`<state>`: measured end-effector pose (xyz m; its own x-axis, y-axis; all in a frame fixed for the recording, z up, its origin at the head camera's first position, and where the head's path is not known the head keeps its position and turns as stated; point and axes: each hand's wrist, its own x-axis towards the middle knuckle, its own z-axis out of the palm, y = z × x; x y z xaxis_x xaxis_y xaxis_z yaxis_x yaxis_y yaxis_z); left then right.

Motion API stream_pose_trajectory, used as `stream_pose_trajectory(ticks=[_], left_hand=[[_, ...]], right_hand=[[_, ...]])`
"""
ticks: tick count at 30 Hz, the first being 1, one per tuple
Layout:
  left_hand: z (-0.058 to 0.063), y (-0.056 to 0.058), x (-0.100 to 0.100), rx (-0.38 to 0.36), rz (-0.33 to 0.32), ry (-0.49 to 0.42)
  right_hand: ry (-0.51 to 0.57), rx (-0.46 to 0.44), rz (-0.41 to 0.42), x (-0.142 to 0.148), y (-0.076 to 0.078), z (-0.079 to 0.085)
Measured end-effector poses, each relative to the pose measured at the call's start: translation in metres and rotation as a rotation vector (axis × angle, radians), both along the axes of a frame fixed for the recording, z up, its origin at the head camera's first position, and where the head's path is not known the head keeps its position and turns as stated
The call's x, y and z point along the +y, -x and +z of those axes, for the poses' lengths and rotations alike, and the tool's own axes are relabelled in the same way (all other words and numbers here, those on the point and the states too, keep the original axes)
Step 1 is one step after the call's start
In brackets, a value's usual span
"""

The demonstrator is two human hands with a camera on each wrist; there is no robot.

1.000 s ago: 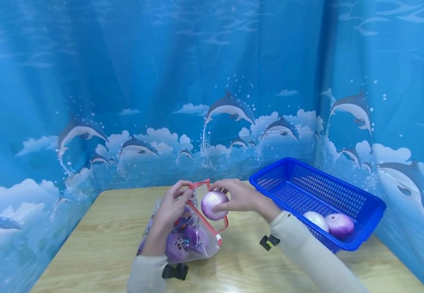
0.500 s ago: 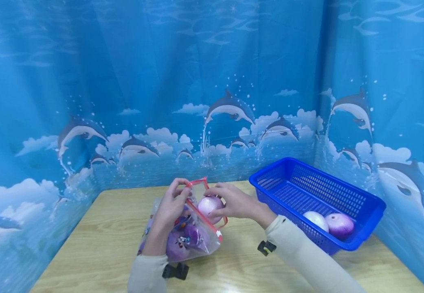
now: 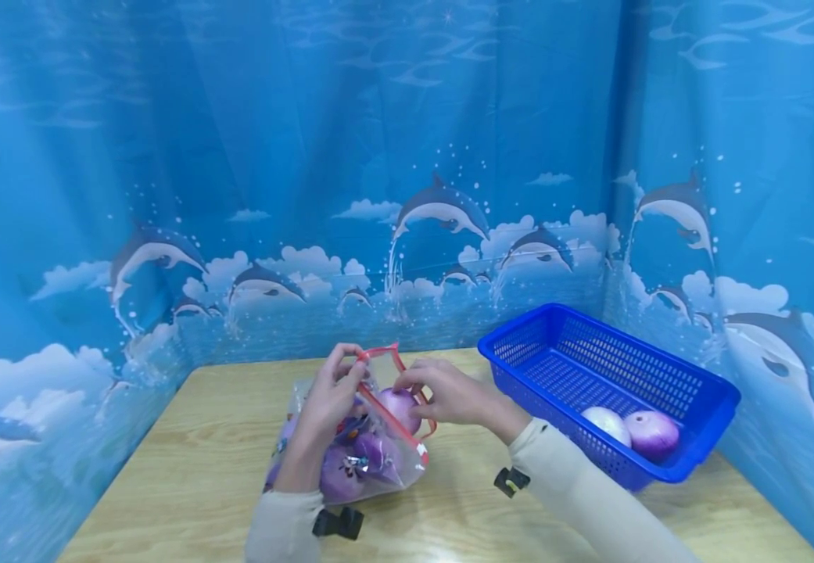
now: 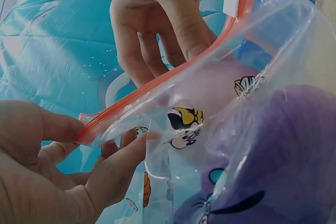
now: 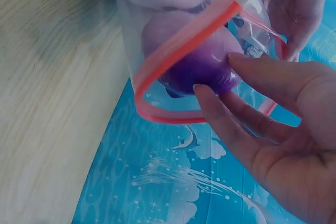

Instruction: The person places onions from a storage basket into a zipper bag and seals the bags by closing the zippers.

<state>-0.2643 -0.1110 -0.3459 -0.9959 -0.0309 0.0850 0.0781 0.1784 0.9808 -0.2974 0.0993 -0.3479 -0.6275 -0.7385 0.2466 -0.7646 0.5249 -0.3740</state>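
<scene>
A clear plastic zip bag (image 3: 407,478) with a red zip edge and cartoon prints lies on the table, several purple onions inside. My left hand (image 3: 325,403) pinches the red edge at its upper side, thumb against fingers, as the left wrist view shows. A purple onion (image 3: 399,407) sits just inside the mouth. My right hand (image 3: 452,395) reaches in at the opening, and its thumb and fingertips (image 5: 203,92) touch the near side of this onion without wrapping round it. A white slider (image 4: 231,2) sits on the zip edge.
To the right stands a blue perforated plastic basket (image 3: 726,403). In its near end lie a whitish onion (image 3: 607,424) and a purple onion (image 3: 651,435). The wooden table (image 3: 202,438) backs onto a blue dolphin-print curtain (image 3: 350,156).
My right hand has moved left and down, bringing the onion from the bag's mouth to inside it. The onion now sits lower, past the fingertips. My left hand keeps its pinch.
</scene>
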Motion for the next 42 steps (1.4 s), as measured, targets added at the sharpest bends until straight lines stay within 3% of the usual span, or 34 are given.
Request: stream_pose_trajectory(ticks=[11, 24, 42], left_hand=[[-0.001, 0.0, 0.001, 0.014, -0.006, -0.027], [-0.003, 0.0, 0.002, 0.001, -0.006, -0.018], [-0.001, 0.001, 0.001, -0.024, 0.005, 0.008]], right_hand=[[0.002, -0.006, 0.079, -0.01, 0.004, -0.015], [0.006, -0.045, 0.093, -0.014, 0.004, -0.027], [-0.012, -0.081, 0.034, 0.012, 0.004, -0.004]])
